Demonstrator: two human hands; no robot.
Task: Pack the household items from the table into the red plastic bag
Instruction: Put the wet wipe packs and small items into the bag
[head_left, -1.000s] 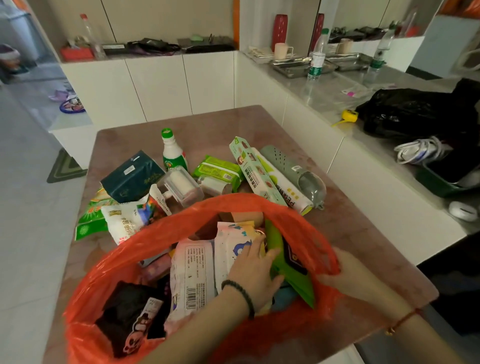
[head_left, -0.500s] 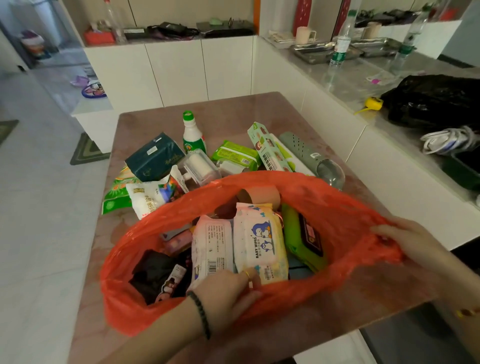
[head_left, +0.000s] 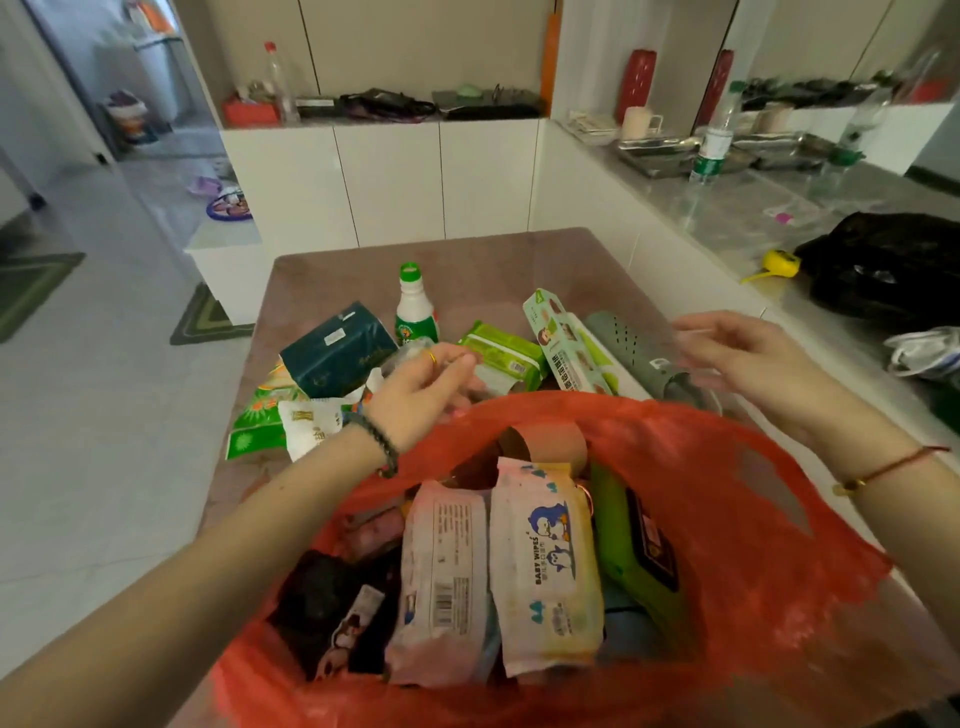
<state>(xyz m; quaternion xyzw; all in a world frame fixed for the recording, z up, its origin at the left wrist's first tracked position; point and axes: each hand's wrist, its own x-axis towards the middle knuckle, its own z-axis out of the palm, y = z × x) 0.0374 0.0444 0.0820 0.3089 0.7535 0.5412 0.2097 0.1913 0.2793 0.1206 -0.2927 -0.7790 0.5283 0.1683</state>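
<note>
The red plastic bag (head_left: 727, 519) lies open on the near part of the brown table (head_left: 493, 260). Inside it are a baby wipes pack (head_left: 545, 561), a pink pack (head_left: 441, 571), a green pouch (head_left: 639, 561) and dark items. Beyond the bag's far rim lie a dark green tissue pack (head_left: 332, 348), a green-capped white bottle (head_left: 414, 306), a green wipes pack (head_left: 501, 353), a long green-white box (head_left: 566, 343) and a grey perforated tube (head_left: 628, 338). My left hand (head_left: 421, 384) hovers open over the clear roller item behind the bag. My right hand (head_left: 748, 358) hovers open above the grey tube, blurred.
A white snack bag (head_left: 311, 426) and a green packet (head_left: 254, 421) lie at the table's left. A counter on the right carries a black bag (head_left: 883, 265), a yellow tape measure (head_left: 779, 260), bottles and metal trays. White cabinets stand behind the table.
Both hands have let go of the bag and moved forward over the items behind it. The bag now lies open, unheld.
</note>
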